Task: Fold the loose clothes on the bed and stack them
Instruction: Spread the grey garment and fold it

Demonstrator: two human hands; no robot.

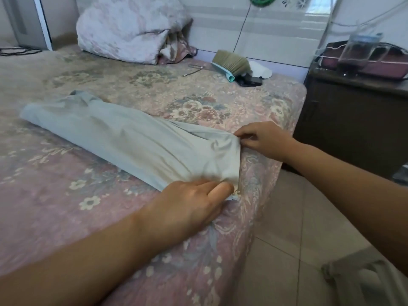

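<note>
**One garment on the floral bed**

A floral pink bedspread (66, 195) meets a tiled floor. One pale blue garment (123, 133) lies lengthwise near the bed's corner. Left hand (189, 206) and right hand (265, 140) each pinch its near edge. One bundled quilt (128, 29), one hand brush (231, 62) behind

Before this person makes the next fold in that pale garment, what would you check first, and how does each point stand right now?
1. Left hand pinches the near corner of the garment: ok.
2. Right hand pinches the far corner: ok.
3. Garment lies flat: not ok, creases near the hands.
4. Garment fully on the bed: not ok, its end reaches the edge.
5. Room ahead for folding: ok, the brush lies well away.
6. Stack to add to: cannot tell.
</note>
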